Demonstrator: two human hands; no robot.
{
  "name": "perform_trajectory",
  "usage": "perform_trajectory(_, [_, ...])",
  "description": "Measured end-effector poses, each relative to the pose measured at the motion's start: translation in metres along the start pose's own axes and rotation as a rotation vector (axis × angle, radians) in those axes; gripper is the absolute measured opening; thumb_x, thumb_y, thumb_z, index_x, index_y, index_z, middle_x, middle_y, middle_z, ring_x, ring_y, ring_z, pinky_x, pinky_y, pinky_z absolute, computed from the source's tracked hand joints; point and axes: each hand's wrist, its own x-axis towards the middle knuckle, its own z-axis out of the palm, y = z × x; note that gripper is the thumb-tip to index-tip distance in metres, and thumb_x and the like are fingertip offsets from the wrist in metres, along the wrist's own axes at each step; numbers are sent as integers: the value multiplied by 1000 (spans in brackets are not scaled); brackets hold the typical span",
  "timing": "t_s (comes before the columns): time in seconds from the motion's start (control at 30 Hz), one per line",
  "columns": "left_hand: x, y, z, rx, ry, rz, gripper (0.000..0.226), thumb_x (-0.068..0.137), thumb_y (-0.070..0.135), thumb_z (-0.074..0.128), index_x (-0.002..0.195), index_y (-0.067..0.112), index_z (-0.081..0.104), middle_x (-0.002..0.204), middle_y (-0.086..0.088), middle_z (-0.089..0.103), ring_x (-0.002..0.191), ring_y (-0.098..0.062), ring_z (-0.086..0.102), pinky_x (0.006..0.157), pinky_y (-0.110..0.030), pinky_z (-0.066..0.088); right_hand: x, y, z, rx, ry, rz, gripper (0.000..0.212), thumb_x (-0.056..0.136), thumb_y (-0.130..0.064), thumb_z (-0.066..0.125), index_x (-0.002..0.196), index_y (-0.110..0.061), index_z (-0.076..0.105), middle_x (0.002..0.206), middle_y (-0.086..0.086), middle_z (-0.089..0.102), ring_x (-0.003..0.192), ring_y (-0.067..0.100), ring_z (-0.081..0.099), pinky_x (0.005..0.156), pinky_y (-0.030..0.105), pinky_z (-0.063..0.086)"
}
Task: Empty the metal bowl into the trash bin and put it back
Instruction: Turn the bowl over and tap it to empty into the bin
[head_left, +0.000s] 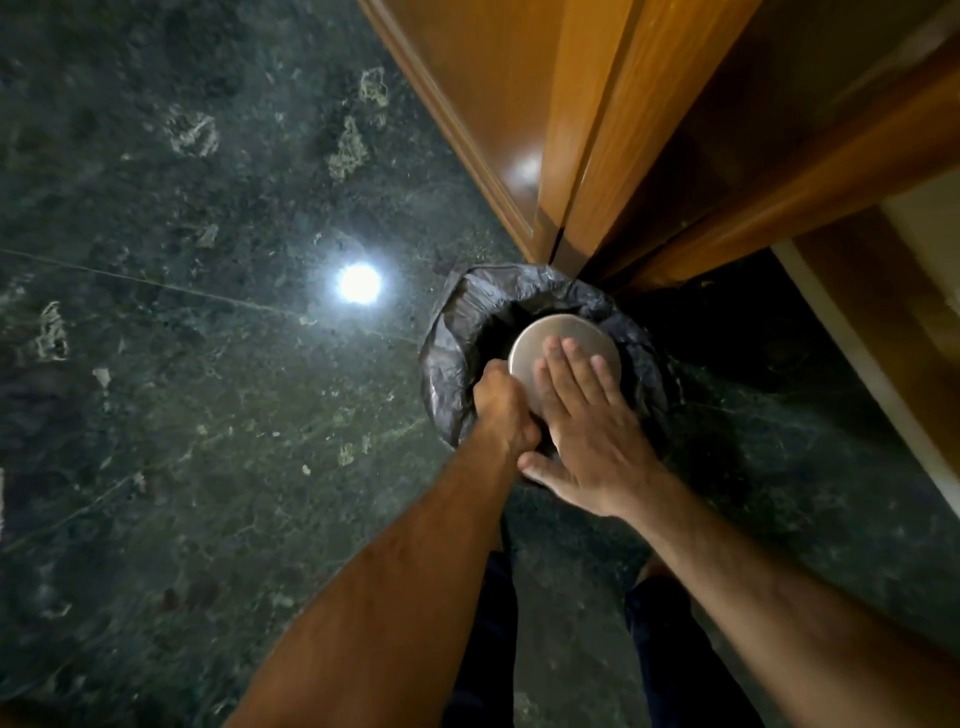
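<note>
The metal bowl (540, 338) is turned upside down over the trash bin (452, 353), which is lined with a black plastic bag. My left hand (504, 410) grips the bowl's near-left rim. My right hand (587, 421) lies flat with its fingers spread on the bowl's upturned base. The bowl's inside and whatever is in the bin are hidden.
The bin stands on a dark green marble floor (208, 389) in the corner of a wooden door frame (587, 156). A ceiling light reflects off the floor (358, 283) left of the bin. My legs (660, 649) are just below the bin.
</note>
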Motion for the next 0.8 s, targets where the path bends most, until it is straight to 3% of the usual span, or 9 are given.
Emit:
perform_trajectory(0.13, [-1, 0, 0, 111, -22, 9, 39, 96, 27, 42, 107, -1, 66, 94, -21, 71, 94, -38, 69, 82, -47, 60, 2, 0, -3, 3, 95, 12, 117, 83, -84, 3, 153, 8, 15, 164, 28, 6, 153, 42, 4, 124, 55, 4])
perform_trajectory(0.2, [0, -3, 1, 174, -34, 47, 37, 97, 26, 41, 95, 1, 68, 87, -18, 70, 85, -32, 69, 76, -41, 60, 11, 0, -9, 31, 20, 92, 118, 81, -83, -10, 154, 6, 13, 165, 24, 1, 154, 37, -5, 125, 53, 1])
perform_trajectory(0.27, [-3, -4, 3, 210, -59, 55, 34, 100, 24, 39, 80, 8, 61, 77, -8, 64, 71, -22, 61, 59, -29, 53, 20, 0, -13, 67, 9, 169, 117, 79, -81, -13, 155, 6, 9, 165, 25, -4, 154, 35, -8, 124, 54, 3])
perform_trajectory(0.37, [-3, 0, 2, 185, -132, 89, 32, 103, 26, 39, 82, 16, 61, 83, -2, 65, 83, -22, 65, 70, -32, 55, 27, -3, -16, 26, 48, 68, 112, 85, -79, -6, 153, 7, 17, 164, 24, 3, 154, 37, 1, 125, 54, 6])
perform_trajectory(0.47, [-2, 5, -1, 19, -57, -15, 40, 97, 29, 40, 102, -2, 65, 103, -21, 70, 100, -37, 67, 90, -49, 58, 10, -3, -7, 63, -1, -37, 114, 86, -82, -2, 151, 9, 23, 163, 29, 12, 153, 38, 2, 125, 53, 4])
perform_trajectory(0.53, [-2, 10, -1, -66, -30, -34, 45, 96, 28, 40, 114, -8, 61, 106, -24, 68, 101, -41, 66, 89, -50, 57, -4, 1, 0, 39, -3, -69, 111, 88, -81, 3, 152, 6, 23, 164, 25, 9, 154, 36, 1, 125, 53, 5])
perform_trajectory(0.63, [3, 9, 3, -86, -1, -10, 36, 96, 24, 42, 111, -3, 61, 101, -22, 64, 104, -42, 64, 95, -56, 53, -15, 6, 7, 69, -19, 46, 107, 90, -79, 1, 154, 6, 16, 165, 24, 2, 154, 35, -3, 124, 55, 7])
perform_trajectory(0.73, [6, 4, 9, -21, 36, 28, 27, 97, 23, 41, 85, 6, 58, 84, -16, 62, 78, -33, 63, 71, -43, 59, -3, 11, 5, 60, 20, 213, 107, 90, -76, -4, 154, 8, 13, 164, 26, -2, 154, 38, -4, 124, 55, 5])
perform_trajectory(0.8, [9, -1, 8, 19, 33, 19, 29, 99, 22, 40, 84, 4, 58, 82, -13, 60, 69, -26, 59, 57, -34, 52, 8, 13, -1, 67, 62, 254, 107, 90, -76, -3, 154, 8, 12, 163, 25, -5, 153, 38, -5, 124, 55, 3])
